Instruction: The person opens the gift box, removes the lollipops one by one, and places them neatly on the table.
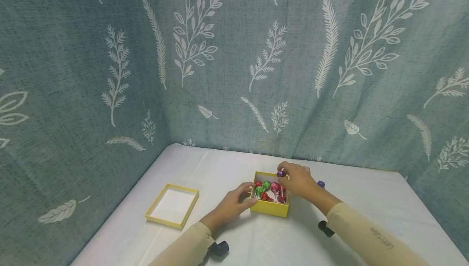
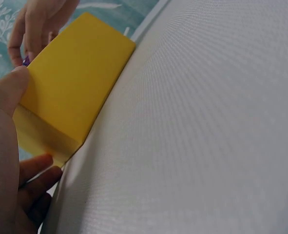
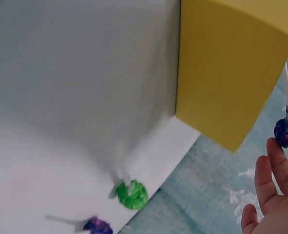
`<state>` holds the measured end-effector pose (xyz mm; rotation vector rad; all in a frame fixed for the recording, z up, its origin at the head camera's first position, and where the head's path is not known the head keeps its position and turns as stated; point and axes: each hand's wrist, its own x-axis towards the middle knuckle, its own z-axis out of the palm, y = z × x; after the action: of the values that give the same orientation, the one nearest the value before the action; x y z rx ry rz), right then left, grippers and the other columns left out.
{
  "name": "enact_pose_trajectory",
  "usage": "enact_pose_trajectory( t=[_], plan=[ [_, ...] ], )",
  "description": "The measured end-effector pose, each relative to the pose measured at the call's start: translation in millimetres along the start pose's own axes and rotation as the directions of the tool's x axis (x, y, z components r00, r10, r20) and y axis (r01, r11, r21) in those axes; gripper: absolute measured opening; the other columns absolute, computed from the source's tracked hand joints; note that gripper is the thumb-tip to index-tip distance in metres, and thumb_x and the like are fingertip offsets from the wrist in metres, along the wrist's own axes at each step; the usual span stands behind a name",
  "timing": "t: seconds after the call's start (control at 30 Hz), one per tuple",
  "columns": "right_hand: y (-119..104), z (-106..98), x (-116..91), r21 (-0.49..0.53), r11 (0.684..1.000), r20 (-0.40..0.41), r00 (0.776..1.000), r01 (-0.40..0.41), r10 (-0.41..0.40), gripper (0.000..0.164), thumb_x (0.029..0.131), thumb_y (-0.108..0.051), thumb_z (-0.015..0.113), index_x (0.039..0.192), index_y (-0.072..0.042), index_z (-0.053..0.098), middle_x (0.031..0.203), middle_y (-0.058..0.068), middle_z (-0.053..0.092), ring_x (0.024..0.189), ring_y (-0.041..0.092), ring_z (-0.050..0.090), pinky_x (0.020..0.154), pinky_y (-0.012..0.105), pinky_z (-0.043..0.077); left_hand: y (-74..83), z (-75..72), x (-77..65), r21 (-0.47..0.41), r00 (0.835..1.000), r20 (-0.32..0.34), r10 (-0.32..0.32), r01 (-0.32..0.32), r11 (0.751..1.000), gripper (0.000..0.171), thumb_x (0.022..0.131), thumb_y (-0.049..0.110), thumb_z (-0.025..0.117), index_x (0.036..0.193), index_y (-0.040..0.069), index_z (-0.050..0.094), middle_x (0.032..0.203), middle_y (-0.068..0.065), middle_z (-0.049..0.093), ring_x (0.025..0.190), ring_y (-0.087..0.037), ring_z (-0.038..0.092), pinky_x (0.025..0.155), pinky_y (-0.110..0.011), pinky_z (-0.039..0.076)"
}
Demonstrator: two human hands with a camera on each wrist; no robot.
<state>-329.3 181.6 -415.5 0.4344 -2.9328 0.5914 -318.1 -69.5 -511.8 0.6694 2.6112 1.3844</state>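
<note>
A yellow box (image 1: 269,208) with no lid on stands on the white table, several red, green and pink wrapped lollipops (image 1: 275,187) inside it. My left hand (image 1: 231,206) holds the box at its left side, thumb by the front corner and fingers along the side wall. Over the back right corner of the box, my right hand (image 1: 296,179) pinches a purple lollipop (image 3: 286,132) by its wrapped head. Its white stick points down toward the inside of the box in the head view.
A shallow yellow-rimmed lid (image 1: 164,222) lies inside up to the left of the box. Beyond the right hand, a purple lollipop (image 1: 321,184) and a green lollipop (image 3: 132,194) lie on the table (image 1: 370,209). A leaf-patterned curtain (image 1: 227,75) hangs behind.
</note>
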Motion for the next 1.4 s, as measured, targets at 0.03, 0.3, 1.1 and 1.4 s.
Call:
enact_pose_trajectory(
  t=[0.03, 0.3, 1.1, 1.4],
  plan=[
    [1.7, -2.1, -0.8, -0.001, 1.000, -0.003, 1.000, 0.004, -0.004, 0.027, 0.090, -0.023, 0.067, 0.115, -0.014, 0.062, 0.103, 0.002, 0.068, 0.105, 0.027, 0.061, 0.086, 0.054, 0.035, 0.0, -0.1, -0.1, 0.001, 1.000, 0.001, -0.002, 0.002, 1.000, 0.057, 0.092, 0.053, 0.059, 0.143, 0.035, 0.042, 0.137, -0.004, 0.055, 0.126, -0.027, 0.051, 0.105, -0.059, 0.033],
    [24.3, -8.9, -8.4, -0.002, 1.000, -0.030, 0.999, 0.015, -0.015, 0.024, 0.089, -0.022, 0.068, 0.111, -0.014, 0.062, 0.100, 0.001, 0.068, 0.095, 0.025, 0.061, 0.079, 0.052, 0.036, -1.5, 0.1, -0.1, -0.005, 1.000, -0.011, -0.003, 0.003, 1.000, 0.058, 0.093, 0.053, 0.059, 0.144, 0.033, 0.042, 0.139, -0.005, 0.053, 0.126, -0.025, 0.051, 0.106, -0.057, 0.034],
    [94.3, -28.0, -43.1, 0.030, 0.999, -0.040, 0.999, -0.019, 0.020, 0.026, 0.091, -0.019, 0.065, 0.114, -0.007, 0.062, 0.103, 0.012, 0.070, 0.100, 0.040, 0.062, 0.084, 0.066, 0.038, -3.7, -0.6, 1.4, -0.011, 1.000, 0.006, 0.003, -0.003, 1.000, 0.056, 0.093, 0.053, 0.059, 0.143, 0.034, 0.042, 0.139, -0.005, 0.053, 0.125, -0.025, 0.052, 0.105, -0.057, 0.036],
    [116.9, -38.0, -51.9, 0.045, 0.997, -0.042, 0.997, -0.056, 0.058, 0.028, 0.093, -0.019, 0.064, 0.117, -0.005, 0.061, 0.103, 0.013, 0.070, 0.104, 0.045, 0.059, 0.080, 0.063, 0.046, -3.3, 0.2, 0.6, -0.004, 1.000, -0.001, 0.019, -0.019, 1.000, 0.060, 0.092, 0.056, 0.058, 0.145, 0.032, 0.041, 0.138, -0.005, 0.054, 0.125, -0.025, 0.052, 0.104, -0.059, 0.035]
  ],
)
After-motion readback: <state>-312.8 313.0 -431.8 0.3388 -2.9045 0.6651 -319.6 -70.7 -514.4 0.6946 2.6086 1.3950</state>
